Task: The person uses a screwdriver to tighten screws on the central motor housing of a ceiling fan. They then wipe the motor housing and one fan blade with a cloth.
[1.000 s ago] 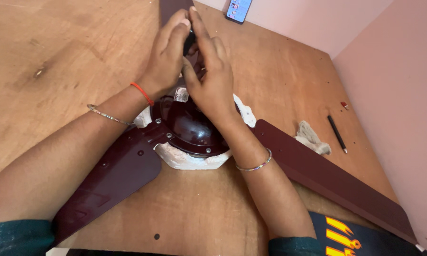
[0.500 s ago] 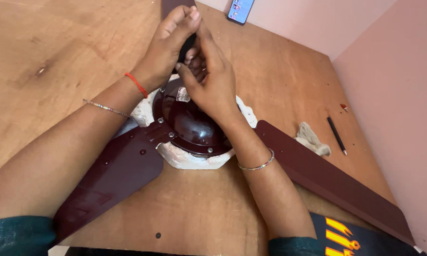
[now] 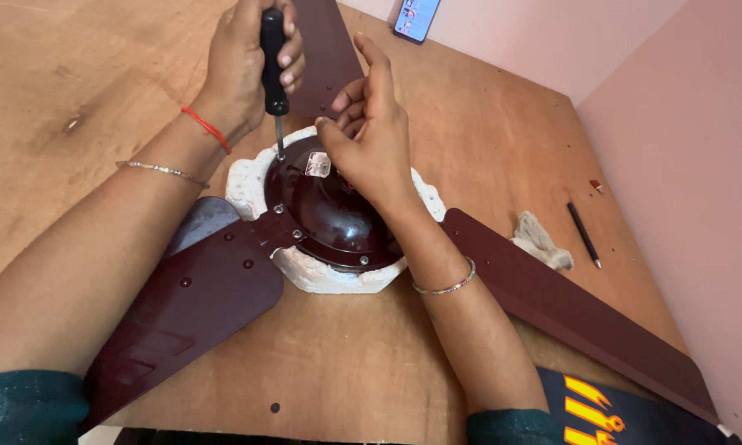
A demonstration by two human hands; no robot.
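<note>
The left hand wraps its fingers tight around the black handle of a screwdriver, held nearly upright. Its thin shaft points down to the rim of the fan hub, and the tip seems to sit on a screw there, though it is too small to be sure. The right hand rests on the top of the hub, just beside the shaft; its fingers are loosely spread and half curled, holding nothing that shows.

The hub is a dark maroon dome lying in a white foam block near the middle of the wooden counter. Three maroon blades reach out from it: one toward the person on the left, one to the right, one away, partly behind the hands.

Further right on the counter lie a crumpled cloth and, near it, a dark pencil. A phone lies at the far edge, close to the pink wall.
</note>
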